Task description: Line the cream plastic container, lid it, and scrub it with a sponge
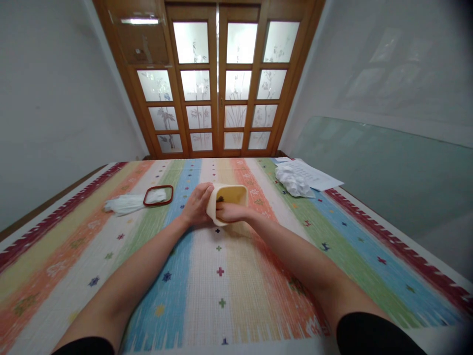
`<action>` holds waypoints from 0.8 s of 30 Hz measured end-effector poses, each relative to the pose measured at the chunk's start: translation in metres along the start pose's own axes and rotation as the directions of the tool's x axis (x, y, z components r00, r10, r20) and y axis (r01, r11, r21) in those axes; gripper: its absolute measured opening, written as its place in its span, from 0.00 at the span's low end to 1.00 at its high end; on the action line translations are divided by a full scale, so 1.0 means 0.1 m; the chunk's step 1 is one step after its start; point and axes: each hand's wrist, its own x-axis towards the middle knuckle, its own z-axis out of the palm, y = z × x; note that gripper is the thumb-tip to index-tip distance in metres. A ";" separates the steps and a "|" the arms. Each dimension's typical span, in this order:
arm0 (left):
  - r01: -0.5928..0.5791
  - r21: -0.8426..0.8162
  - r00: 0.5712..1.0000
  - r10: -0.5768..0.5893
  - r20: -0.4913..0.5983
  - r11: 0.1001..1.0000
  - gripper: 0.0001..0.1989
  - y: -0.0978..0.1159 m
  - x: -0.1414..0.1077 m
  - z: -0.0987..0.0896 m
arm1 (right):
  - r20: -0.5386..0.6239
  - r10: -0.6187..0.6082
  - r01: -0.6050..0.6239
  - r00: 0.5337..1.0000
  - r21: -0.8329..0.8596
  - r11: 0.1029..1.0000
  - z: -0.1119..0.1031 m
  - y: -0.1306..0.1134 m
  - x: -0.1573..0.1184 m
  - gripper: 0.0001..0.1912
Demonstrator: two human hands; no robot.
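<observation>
A cream-coloured container [240,190] with a yellowish inside lies tilted on its side, its opening toward me and to the right. My left hand [198,203] is wrapped round its base end on the left. My right hand [229,212] reaches inside through the opening, and its fingers are mostly hidden there. A small dark thing [220,199] shows by those fingers, too small to name. To the left, a dark red rounded frame [172,195] lies partly over a white cloth or bag [127,203].
A striped cloth [207,296] covers the table. At the back right lie crumpled white paper or plastic [293,181] and printed sheets [321,176]. A greenish glass panel [369,162] leans along the right wall. Wooden doors [218,98] stand behind the table.
</observation>
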 end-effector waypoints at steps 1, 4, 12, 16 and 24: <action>0.018 -0.001 1.000 -0.018 0.001 1.000 0.62 0.00 0.00 0.00 | 0.012 0.027 -0.027 1.000 0.030 0.999 -0.02 -0.01 -0.01 0.13; 0.103 -0.010 0.995 -0.103 0.012 0.995 0.63 -0.04 -0.02 -0.01 | 0.096 0.054 -0.063 0.994 0.091 0.994 -0.18 -0.08 -0.11 0.11; 0.221 -0.095 0.974 -0.225 -0.026 0.971 0.58 -0.11 -0.03 0.01 | 0.128 -0.090 0.085 0.988 0.043 0.995 -0.61 -0.42 -0.57 0.13; 0.268 -0.134 0.958 -0.279 -0.070 0.954 0.60 -0.11 0.01 0.01 | 0.062 -0.065 0.063 0.996 0.020 0.998 -0.67 -0.49 -0.61 0.13; 0.049 -0.031 0.999 -0.049 0.002 0.998 0.58 0.02 0.00 0.03 | 0.131 0.041 -0.032 0.991 -0.071 0.997 -0.37 -0.23 -0.31 0.11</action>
